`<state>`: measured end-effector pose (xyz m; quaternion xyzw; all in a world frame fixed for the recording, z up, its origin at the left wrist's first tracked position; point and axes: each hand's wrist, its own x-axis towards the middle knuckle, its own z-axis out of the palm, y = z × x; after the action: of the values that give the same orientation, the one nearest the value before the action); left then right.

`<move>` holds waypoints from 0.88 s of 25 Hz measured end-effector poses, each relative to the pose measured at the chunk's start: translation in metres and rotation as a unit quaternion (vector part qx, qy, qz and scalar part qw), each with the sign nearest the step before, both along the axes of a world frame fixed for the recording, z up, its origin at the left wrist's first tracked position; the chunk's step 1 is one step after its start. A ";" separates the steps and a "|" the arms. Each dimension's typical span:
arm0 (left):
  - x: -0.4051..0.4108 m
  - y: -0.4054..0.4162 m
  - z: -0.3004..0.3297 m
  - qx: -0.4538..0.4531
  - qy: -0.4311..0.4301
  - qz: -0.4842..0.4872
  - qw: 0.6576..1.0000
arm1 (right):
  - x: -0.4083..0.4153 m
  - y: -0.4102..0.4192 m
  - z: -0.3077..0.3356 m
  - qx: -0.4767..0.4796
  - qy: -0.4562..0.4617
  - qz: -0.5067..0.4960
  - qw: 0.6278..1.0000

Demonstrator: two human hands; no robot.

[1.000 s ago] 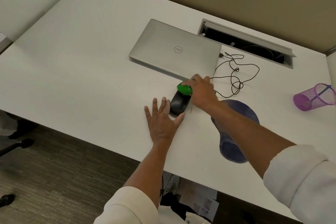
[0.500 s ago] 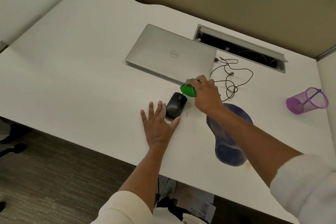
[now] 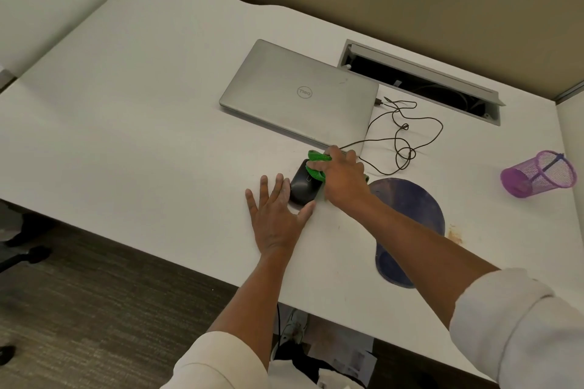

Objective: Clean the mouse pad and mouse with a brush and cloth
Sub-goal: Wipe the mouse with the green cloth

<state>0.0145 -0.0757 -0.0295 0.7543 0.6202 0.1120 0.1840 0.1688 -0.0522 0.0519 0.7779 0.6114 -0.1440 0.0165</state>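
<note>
The black mouse (image 3: 304,186) is lying on the white bench (image 3: 126,123), just left of the blue mouse pad (image 3: 410,215) and near the closed laptop (image 3: 300,95). Its long axis is running from the person toward the laptop, tilted slightly right, with its cord (image 3: 407,136) trailing off to the right. The left hand (image 3: 278,215) is being held flat on the bench, fingers spread and straight, its thumb and forefinger bracing the mouse's near end. The right hand (image 3: 343,178) is being pressed onto the mouse's far end from the right, fingers curled round a green cloth (image 3: 316,164). Of the 2 hands, the right is doing the wiping; the next stroke will probably be drawn along the long axis.
</note>
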 end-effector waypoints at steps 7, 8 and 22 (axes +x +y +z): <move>0.000 -0.001 0.002 0.000 0.001 0.001 1.000 | 0.012 0.007 -0.002 0.011 0.072 -0.030 0.997; 0.001 -0.001 0.002 -0.001 0.000 0.001 1.000 | 0.013 0.010 -0.001 0.013 0.083 -0.029 0.996; 0.001 -0.001 0.002 0.004 -0.004 0.001 1.000 | 0.031 0.031 0.016 -0.035 0.187 -0.015 0.982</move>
<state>0.0157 -0.0766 -0.0271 0.7541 0.6198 0.1175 0.1828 0.2000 -0.0214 0.0676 0.7457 0.5863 -0.3079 -0.0731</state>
